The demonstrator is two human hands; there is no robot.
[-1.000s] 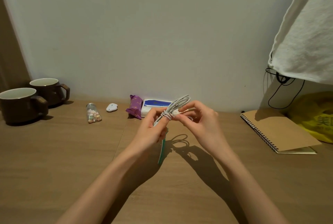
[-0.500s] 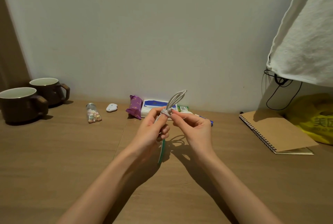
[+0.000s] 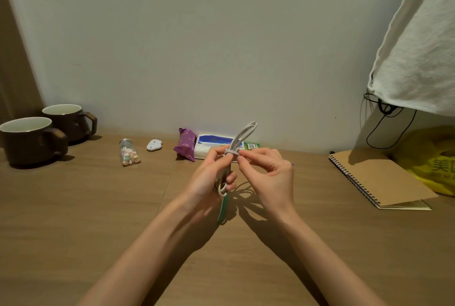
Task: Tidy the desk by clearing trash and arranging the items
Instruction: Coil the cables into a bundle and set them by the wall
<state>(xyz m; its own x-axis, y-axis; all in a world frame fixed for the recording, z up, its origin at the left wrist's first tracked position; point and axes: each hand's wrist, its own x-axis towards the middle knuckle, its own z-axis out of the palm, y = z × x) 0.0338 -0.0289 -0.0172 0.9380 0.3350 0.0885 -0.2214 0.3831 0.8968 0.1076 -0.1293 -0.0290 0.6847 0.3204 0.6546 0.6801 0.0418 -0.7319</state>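
The cable (image 3: pixel 242 134) is up in the air over the middle of the desk (image 3: pixel 98 207), held in both hands; it is folded into a bunch, with a few turns wound tight round its middle and loops sticking up at the far end. The left hand (image 3: pixel 209 177) has its fingers curled round the lower part of the bunch; the right hand (image 3: pixel 268 175) pinches the cable right at the wound turns, thumb and finger pressed together on it.

Here is what I think could go wrong: the cable is thin and looks smooth, so the end may slip out of the pinch; then the turns would spring open and the bunch would fall apart; the same could happen if the left hand lets go too soon. The end needs tucking under a turn; I cannot tell if it is tucked. Pulling too hard could kink the cable.

A green strip (image 3: pixel 222 209) shows just below the left hand; a dropped cable could tangle with it. A purple pack (image 3: pixel 186 144) and a tissue pack (image 3: pixel 209 143) sit just behind the hands; a wide swing could knock them.
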